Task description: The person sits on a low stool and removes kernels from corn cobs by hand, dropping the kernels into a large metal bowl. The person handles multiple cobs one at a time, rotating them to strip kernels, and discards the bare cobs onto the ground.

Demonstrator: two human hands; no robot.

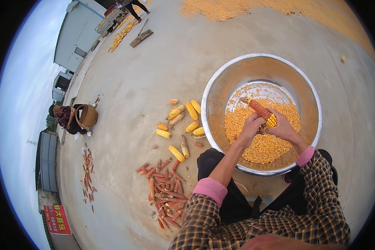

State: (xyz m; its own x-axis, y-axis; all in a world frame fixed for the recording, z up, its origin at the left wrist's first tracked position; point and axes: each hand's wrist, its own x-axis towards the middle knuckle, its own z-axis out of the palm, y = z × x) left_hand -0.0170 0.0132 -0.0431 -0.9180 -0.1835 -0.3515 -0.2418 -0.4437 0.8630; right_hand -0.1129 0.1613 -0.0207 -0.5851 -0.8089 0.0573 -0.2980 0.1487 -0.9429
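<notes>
A corn cob (pixel 260 108), mostly stripped to its red core, slants over the basin between my two hands. Yellow kernels still cover its lower end, and a few sit near its tip. My right hand (pixel 280 125) grips the kernel-covered end. Pressed against the same end from the other side is my left hand (pixel 251 127), its fingers curled and partly hidden. Below both hands, loose corn kernels (pixel 265 150) cover much of the floor of a wide metal basin (pixel 309 93). The basin stands in front of me, between my knees.
Several unshelled ears of corn (pixel 176 153) lie left of the basin. Nearer me is a heap of bare cobs (pixel 168 193). Farther left a person (pixel 67 117) sits by a wicker basket (pixel 88 116). Kernels (pixel 225 9) are spread beyond, near a wooden pusher (pixel 141 38).
</notes>
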